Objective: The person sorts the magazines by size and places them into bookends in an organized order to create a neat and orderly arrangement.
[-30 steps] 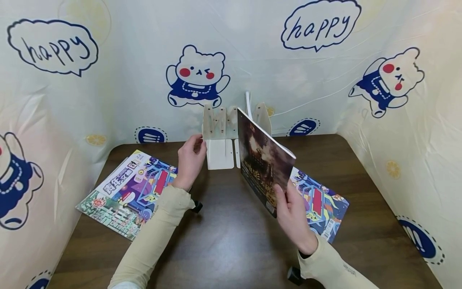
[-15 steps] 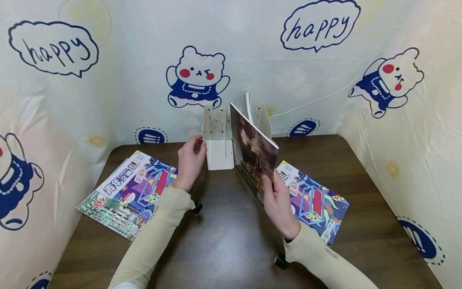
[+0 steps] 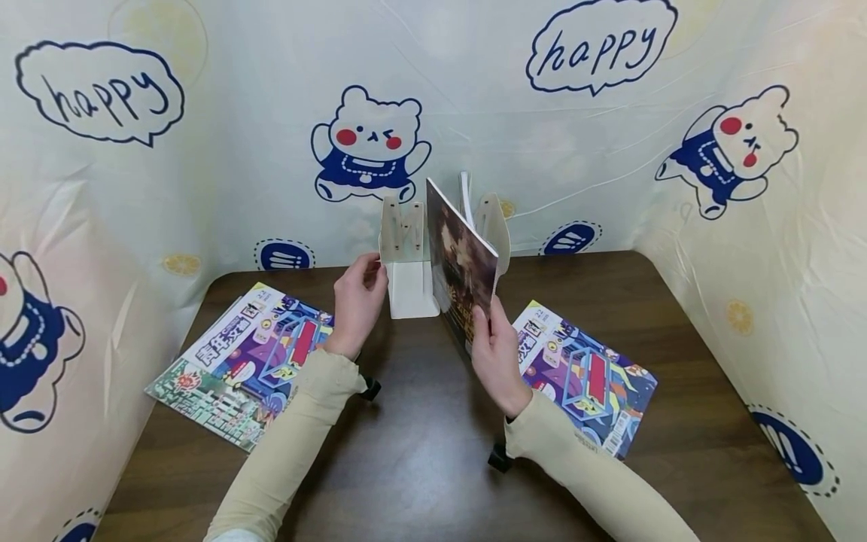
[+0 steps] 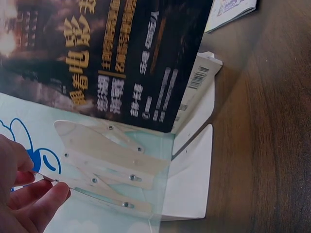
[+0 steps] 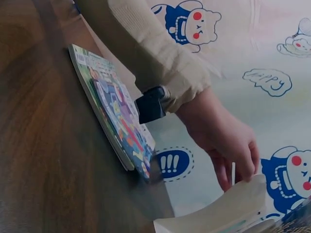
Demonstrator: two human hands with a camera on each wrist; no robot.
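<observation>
A cream extendable bookend rack [image 3: 415,290] stands at the back of the table. At its left upright panel, my left hand [image 3: 360,297] pinches the edge between thumb and fingers; the left wrist view shows these fingertips [image 4: 53,204] on the clear panel's rim. My right hand [image 3: 500,361] grips a dark-covered magazine [image 3: 460,263] by its near edge, thumb on the cover. The magazine is upright, its far end between the rack's side panels. Behind it, a thin white-edged book [image 3: 465,197] stands near the right panel [image 3: 493,226]. The magazine hides the rack's middle.
Two overlapping colourful magazines [image 3: 264,354] lie flat on the left of the table [image 3: 420,467]. Another colourful magazine [image 3: 589,376] lies on the right, beside my right hand. A printed curtain [image 3: 271,173] encloses the back and sides.
My right hand has carried the dark magazine leftward and away from me, into line with the rack. The magazine now stands more edge-on. My left hand has stayed on the left panel.
</observation>
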